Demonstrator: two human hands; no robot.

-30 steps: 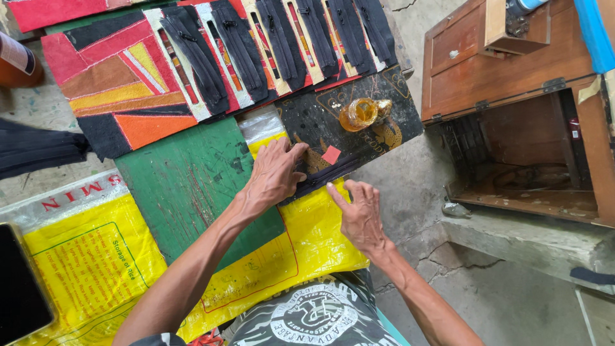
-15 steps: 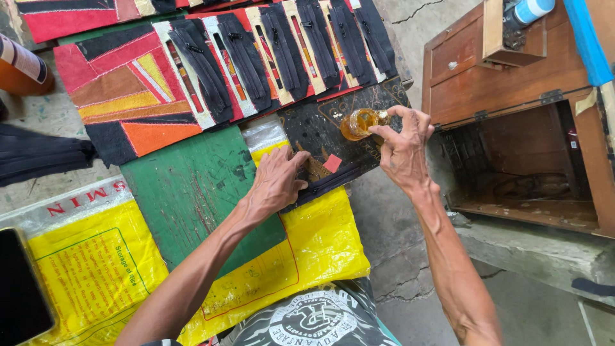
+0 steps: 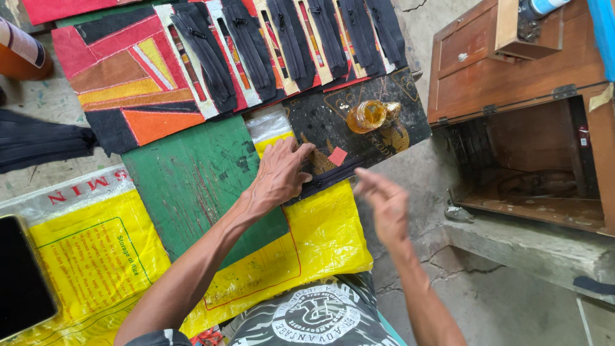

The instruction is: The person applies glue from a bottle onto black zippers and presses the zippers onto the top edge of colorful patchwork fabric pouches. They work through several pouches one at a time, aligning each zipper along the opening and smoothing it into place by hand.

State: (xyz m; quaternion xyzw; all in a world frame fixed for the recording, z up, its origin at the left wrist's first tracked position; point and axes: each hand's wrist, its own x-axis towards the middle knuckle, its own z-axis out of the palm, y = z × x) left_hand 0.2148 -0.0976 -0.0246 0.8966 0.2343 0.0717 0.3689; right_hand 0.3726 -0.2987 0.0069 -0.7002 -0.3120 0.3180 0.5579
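Head view: left hand (image 3: 280, 173) flat, pinning black zipper strip (image 3: 333, 177) on dark board (image 3: 359, 138); right hand (image 3: 384, 204) loose, empty, blurred; gluing step, careful dab needed.

Left hand (image 3: 282, 173) flat on black zipper strip (image 3: 333, 176); right hand (image 3: 384, 205) hovering empty near amber jar (image 3: 366, 116).

Premises: a small craft workshop, set up at floor level on a cracked concrete floor (image 3: 442, 173). Evidence: a green work board (image 3: 192, 186) at the centre; above it, patchwork panels (image 3: 122, 96) and a row of black zippers (image 3: 282, 38); to its right, an amber glue jar (image 3: 366, 116) and an open wooden cabinet (image 3: 512, 83); beneath it, yellow sacks (image 3: 83, 256).
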